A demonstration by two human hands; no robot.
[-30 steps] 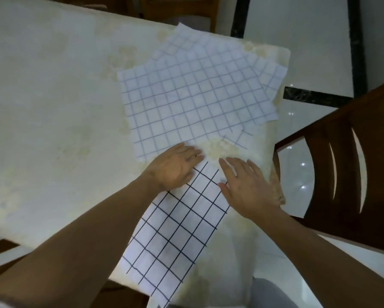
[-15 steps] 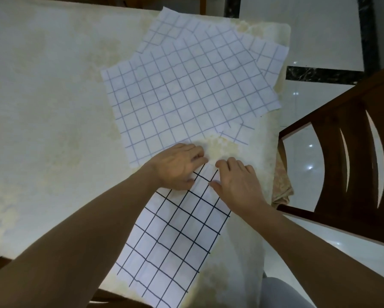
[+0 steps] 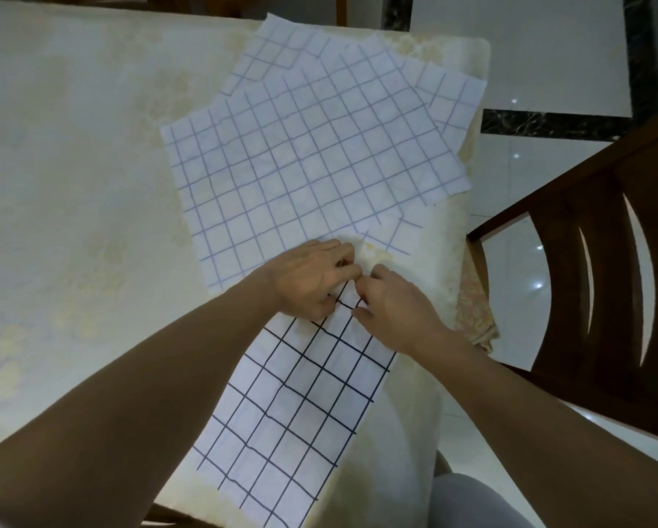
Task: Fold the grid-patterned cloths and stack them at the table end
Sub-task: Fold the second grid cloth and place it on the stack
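Dark-grid cloth (image 3: pixel 300 405) lies as a long strip on the worktop (image 3: pixel 72 184), running diagonally from the near edge to its far end, which the left hand (image 3: pixel 312 280) and right hand (image 3: pixel 392 310) pinch side by side with curled fingers, just short of the blue-grid cloths (image 3: pixel 312 158).

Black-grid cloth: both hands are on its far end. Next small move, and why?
Probably lift that end and carry it back towards the near end, halving the strip. Both the left hand and right hand curl their fingers on the far edge of the long white cloth with black grid lines, which lies flat; the pale blue-grid cloths lie just beyond.
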